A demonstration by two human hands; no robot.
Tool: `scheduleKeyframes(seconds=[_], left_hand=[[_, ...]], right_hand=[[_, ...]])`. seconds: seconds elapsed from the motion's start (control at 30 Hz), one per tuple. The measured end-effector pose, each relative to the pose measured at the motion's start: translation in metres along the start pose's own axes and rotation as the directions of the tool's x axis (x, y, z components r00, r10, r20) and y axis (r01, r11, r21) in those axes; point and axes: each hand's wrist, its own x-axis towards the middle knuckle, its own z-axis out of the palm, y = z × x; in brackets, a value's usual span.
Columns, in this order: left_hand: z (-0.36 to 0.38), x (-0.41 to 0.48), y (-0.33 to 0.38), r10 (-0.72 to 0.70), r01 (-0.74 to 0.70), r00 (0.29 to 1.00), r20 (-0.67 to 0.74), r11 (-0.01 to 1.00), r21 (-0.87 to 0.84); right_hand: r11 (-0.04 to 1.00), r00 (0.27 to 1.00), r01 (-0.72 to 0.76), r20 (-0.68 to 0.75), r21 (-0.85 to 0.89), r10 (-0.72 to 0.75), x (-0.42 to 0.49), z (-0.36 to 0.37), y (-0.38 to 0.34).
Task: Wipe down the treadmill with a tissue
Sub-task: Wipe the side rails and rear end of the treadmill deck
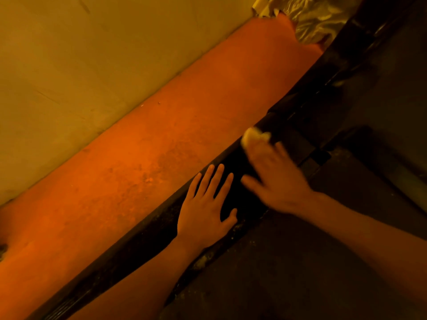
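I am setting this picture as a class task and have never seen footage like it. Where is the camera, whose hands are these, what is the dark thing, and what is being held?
There is no machine doing the work. A person wears a camera on the head, so this single picture looks down at their own two arms. The left hand lies flat, fingers straight, on the treadmill's dark side rail. The right hand is blurred. It has a pale tissue at its fingertips, farther along the same rail. The blur hides whether the fingers pinch the tissue or press on it. Right of the rail is the grey, dusty treadmill deck. Left of the rail run an orange floor strip and a yellowish wall, with a crumpled shiny sheet at the top.
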Motion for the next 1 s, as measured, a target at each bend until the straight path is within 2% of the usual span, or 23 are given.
scheduleKeyframes(seconds=[0.07,0.1,0.13,0.27,0.33,0.37,0.4,0.47,0.5,0.53,0.6,0.67,0.7,0.77,0.83,0.9,0.93,1.0], left_hand=[[0.001,0.001,-0.001,0.003,-0.003,1.000,-0.008,1.000,-0.010],[0.001,0.001,0.000,0.003,-0.003,1.000,-0.006,1.000,-0.010],[0.000,0.001,0.000,0.002,-0.002,1.000,-0.003,1.000,-0.006],[-0.001,0.001,0.000,-0.002,0.002,1.000,0.009,1.000,-0.002],[0.000,0.001,0.000,-0.003,0.003,1.000,0.012,1.000,0.004],[-0.001,0.001,0.000,-0.003,0.003,1.000,0.013,1.000,0.004],[-0.001,0.001,0.000,0.000,0.000,1.000,0.015,1.000,-0.001],[0.000,0.000,0.000,0.008,-0.008,1.000,0.014,1.000,-0.016],[0.000,0.001,0.000,0.007,-0.007,1.000,0.012,1.000,-0.017],[-0.001,0.001,0.000,0.006,-0.006,1.000,0.013,1.000,-0.008],[-0.001,0.001,0.000,-0.001,0.001,1.000,0.014,1.000,0.011],[-0.001,0.001,0.000,-0.005,0.005,1.000,0.022,1.000,0.012],[-0.001,0.001,0.000,-0.005,0.005,1.000,0.023,1.000,0.008],[-0.001,0.000,0.001,-0.006,0.006,1.000,0.017,1.000,0.004],[0.000,0.000,0.001,-0.007,0.007,1.000,0.016,1.000,0.001],[0.000,0.000,0.000,-0.004,0.004,1.000,0.006,1.000,-0.009],[0.000,0.000,0.000,-0.004,0.004,1.000,0.004,1.000,-0.013],[-0.001,0.001,0.000,0.000,0.000,1.000,-0.002,1.000,-0.015]], right_hand=[[0.985,0.985,0.163,0.058,-0.048,-0.160,-0.008,0.006,-0.012],[0.982,0.983,0.179,0.052,-0.065,-0.175,-0.004,0.005,-0.005],[0.986,0.989,0.146,0.032,-0.077,-0.144,0.003,0.002,0.005],[0.987,0.987,-0.155,-0.054,-0.041,0.153,0.035,-0.013,0.049],[0.974,0.973,-0.228,-0.045,0.001,0.228,0.040,-0.017,0.036],[0.985,0.984,-0.174,-0.032,0.011,0.174,0.036,-0.015,0.021],[0.998,0.998,-0.061,-0.004,0.008,0.061,0.028,-0.010,0.003],[0.981,0.979,0.190,0.087,-0.029,-0.187,0.007,0.003,-0.021],[0.966,0.965,0.250,0.103,-0.060,-0.243,0.004,0.005,-0.018],[0.967,0.968,0.243,0.084,-0.071,-0.237,0.008,0.003,-0.008],[0.997,0.999,0.040,-0.011,-0.060,-0.041,0.025,-0.008,0.023],[0.986,0.985,-0.166,-0.052,-0.017,0.165,0.041,-0.020,0.050],[0.979,0.978,-0.204,-0.051,-0.008,0.203,0.044,-0.022,0.052],[0.991,0.990,-0.136,-0.037,0.000,0.136,0.041,-0.019,0.028],[0.997,0.997,0.074,0.026,-0.019,-0.074,0.029,-0.008,-0.003],[0.980,0.978,0.195,0.086,-0.047,-0.191,0.027,-0.006,-0.008],[0.979,0.980,0.192,0.072,-0.065,-0.187,0.034,-0.010,0.001],[0.994,0.998,0.066,0.009,-0.083,-0.065,0.050,-0.022,0.031]])
